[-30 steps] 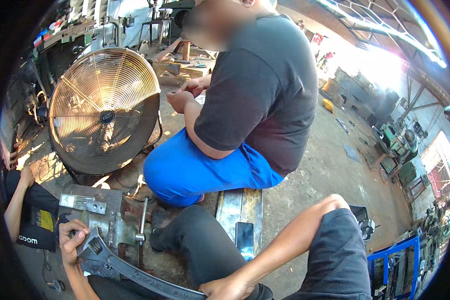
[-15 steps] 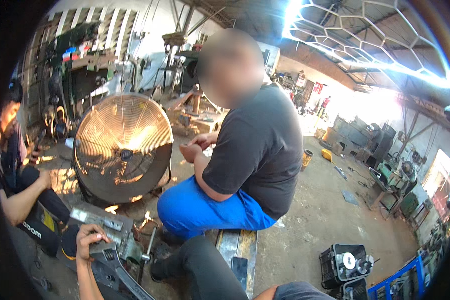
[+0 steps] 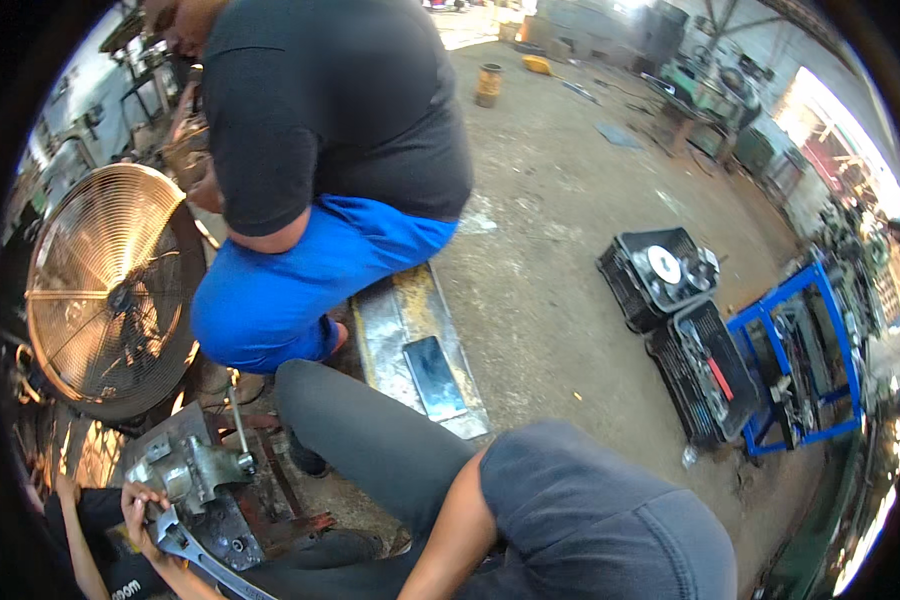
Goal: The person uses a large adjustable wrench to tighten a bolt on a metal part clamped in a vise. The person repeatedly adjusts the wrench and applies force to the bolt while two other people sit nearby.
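Observation:
At the lower left, my left hand [image 3: 142, 512] is closed at the jaw end of a large grey adjustable wrench [image 3: 202, 556], its fingers curled over beside a metal vise [image 3: 198, 472]. The wrench handle slants down to the right and leaves the picture at the lower edge. A long bar handle [image 3: 238, 412] stands up from the vise, which sits on a dark metal plate [image 3: 232, 532]. My right arm comes down from the shoulder past my thigh; the right hand lies below the picture.
A person in blue trousers [image 3: 300, 285] sits on a metal bench bearing a phone [image 3: 433, 376]. Another person's forearm [image 3: 82, 545] is close left of mine. A large fan [image 3: 110, 290] stands behind the vise. Black crates [image 3: 705, 385] and a blue frame [image 3: 808, 428] are at right.
My view has swung down and to the right, so bench, crates and blue frame show more fully. My left hand stays at the wrench's jaw end. The seated person now leans forward.

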`<control>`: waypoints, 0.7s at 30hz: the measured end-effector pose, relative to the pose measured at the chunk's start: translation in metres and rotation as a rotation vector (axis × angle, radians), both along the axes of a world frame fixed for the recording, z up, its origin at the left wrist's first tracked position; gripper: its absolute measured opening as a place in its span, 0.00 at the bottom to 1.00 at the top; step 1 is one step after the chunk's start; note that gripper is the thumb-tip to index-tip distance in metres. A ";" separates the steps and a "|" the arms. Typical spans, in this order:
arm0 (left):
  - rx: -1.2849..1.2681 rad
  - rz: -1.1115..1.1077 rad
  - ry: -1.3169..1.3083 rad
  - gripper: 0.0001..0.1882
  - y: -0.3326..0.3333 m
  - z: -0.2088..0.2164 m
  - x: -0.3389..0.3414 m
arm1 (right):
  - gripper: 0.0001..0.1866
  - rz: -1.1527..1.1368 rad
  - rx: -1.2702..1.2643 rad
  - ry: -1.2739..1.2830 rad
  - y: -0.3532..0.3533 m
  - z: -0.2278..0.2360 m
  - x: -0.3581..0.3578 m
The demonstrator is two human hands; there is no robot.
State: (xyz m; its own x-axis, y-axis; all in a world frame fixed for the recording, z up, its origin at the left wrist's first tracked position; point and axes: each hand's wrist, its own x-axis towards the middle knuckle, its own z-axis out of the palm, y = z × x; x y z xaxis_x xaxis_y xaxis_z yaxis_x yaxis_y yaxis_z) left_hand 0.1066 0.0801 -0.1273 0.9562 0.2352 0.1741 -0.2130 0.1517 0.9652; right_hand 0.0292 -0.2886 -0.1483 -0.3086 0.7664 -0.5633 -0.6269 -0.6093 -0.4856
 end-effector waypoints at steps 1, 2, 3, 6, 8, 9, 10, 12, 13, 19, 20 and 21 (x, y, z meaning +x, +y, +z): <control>0.043 -0.033 0.010 0.09 0.003 0.004 -0.001 | 0.11 0.046 0.053 0.148 -0.008 -0.001 0.019; 0.091 0.000 0.069 0.09 0.005 0.010 -0.002 | 0.15 0.088 0.112 0.303 -0.016 0.001 0.034; 0.118 -0.052 0.093 0.09 0.006 0.018 0.000 | 0.17 0.075 0.077 0.298 -0.020 0.003 0.045; 0.735 0.011 0.247 0.12 -0.001 0.046 0.014 | 0.19 0.130 0.106 0.398 -0.028 0.019 0.068; 0.927 0.241 0.428 0.19 -0.016 0.058 0.022 | 0.20 0.183 0.106 0.461 -0.031 0.033 0.084; 0.967 0.234 0.499 0.20 -0.026 0.060 0.026 | 0.20 0.213 0.100 0.498 -0.034 0.040 0.096; 1.004 0.226 0.566 0.20 -0.035 0.061 0.028 | 0.19 0.203 0.088 0.472 -0.040 0.045 0.111; 1.544 0.257 0.437 0.21 -0.055 0.058 0.029 | 0.13 0.204 0.062 0.223 -0.051 0.051 0.147; 1.625 0.261 0.329 0.20 -0.062 0.056 0.028 | 0.14 0.209 0.061 0.166 -0.054 0.051 0.167; 1.509 0.246 0.550 0.14 -0.061 0.059 0.024 | 0.12 0.343 0.088 0.187 -0.056 0.051 0.204; 1.485 0.256 0.553 0.14 -0.061 0.058 0.022 | 0.11 0.349 0.088 0.182 -0.054 0.051 0.202; 1.465 0.260 0.559 0.13 -0.059 0.060 0.021 | 0.11 0.384 0.073 0.243 -0.052 0.051 0.200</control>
State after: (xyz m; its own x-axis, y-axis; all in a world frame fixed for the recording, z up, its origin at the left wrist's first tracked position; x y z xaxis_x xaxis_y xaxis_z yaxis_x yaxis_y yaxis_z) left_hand 0.1274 0.0211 -0.0675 0.9370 0.3468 0.0425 0.3322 -0.9220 0.1989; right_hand 0.2297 -0.3405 -0.0968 -0.6941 0.6059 -0.3887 -0.4634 -0.7893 -0.4028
